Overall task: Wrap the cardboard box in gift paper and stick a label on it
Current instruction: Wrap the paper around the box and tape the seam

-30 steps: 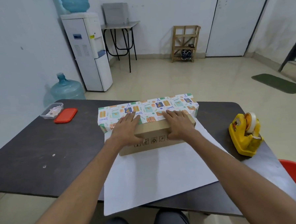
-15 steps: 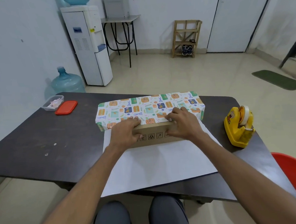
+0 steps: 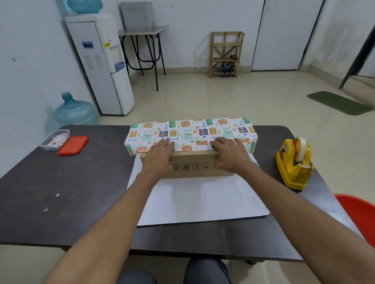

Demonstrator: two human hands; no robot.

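Cardboard box (image 3: 194, 166) lay mid-table (image 3: 54, 181); left hand (image 3: 158, 157) and right hand (image 3: 230, 154), fingers spread flat, pressed gift paper (image 3: 188, 133) onto it.

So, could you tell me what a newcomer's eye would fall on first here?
The brightly patterned gift paper folded over the cardboard box at the middle of the dark table, with the left hand and right hand pressing on its near edge. Then the yellow tape dispenser at the table's right and the red lid by a clear container at far left.
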